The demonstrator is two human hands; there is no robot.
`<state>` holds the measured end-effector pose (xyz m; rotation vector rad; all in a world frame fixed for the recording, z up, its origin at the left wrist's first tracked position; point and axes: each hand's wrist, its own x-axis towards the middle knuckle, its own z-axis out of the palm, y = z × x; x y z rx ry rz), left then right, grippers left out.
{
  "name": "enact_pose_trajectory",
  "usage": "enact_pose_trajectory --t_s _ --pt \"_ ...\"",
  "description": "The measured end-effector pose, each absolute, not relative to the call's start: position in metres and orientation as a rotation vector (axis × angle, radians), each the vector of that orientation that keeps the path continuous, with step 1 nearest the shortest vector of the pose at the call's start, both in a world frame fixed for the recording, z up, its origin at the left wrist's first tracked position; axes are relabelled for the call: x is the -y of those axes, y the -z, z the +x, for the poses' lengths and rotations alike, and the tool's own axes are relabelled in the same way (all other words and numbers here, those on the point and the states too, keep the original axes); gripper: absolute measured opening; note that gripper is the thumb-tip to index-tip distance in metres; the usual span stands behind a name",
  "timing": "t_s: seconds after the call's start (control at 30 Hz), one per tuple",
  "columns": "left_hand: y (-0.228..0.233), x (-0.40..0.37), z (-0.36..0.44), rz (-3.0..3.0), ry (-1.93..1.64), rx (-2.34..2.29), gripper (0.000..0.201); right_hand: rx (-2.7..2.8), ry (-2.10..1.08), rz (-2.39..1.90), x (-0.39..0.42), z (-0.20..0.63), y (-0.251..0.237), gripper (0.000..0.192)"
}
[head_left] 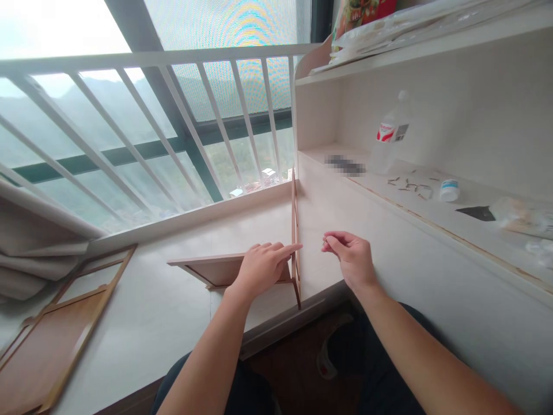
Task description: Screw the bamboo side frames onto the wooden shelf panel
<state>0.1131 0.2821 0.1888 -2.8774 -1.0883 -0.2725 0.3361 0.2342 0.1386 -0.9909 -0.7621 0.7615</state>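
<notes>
- Panel of thin wood stood on edge on the sill, steadied by the left hand, fingers extended.
- Right hand, just right of the panel, pinched something tiny; it could drop.
- Released, the panel would likely topple.

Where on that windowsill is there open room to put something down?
Bare sill lies between the flat wooden frames at left and the upright wooden panel by the left hand. The shelf around the bottle and small metal pieces is crowded.
</notes>
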Motion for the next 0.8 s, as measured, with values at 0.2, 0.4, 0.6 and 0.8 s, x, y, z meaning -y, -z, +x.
enact_pose_trajectory --t_s 0.2,0.4,0.6,0.8 --pt "-0.188 -0.282 0.114 -2.867 0.295 1.101 0.047 0.520 -0.998 -0.822 -0.235 0.297 -0.132 0.025" --pt "-0.189 -0.280 0.115 -2.866 0.297 1.125 0.049 0.411 -1.041 -0.737 -0.238 0.275 -0.122 0.025" --pt "-0.191 -0.279 0.116 -2.855 0.286 1.138 0.048 0.358 -1.053 -0.699 -0.241 0.267 -0.117 0.025" --pt "-0.190 -0.279 0.117 -2.851 0.321 1.159 0.046 0.360 -1.040 -0.684 -0.247 0.268 -0.116 0.025"
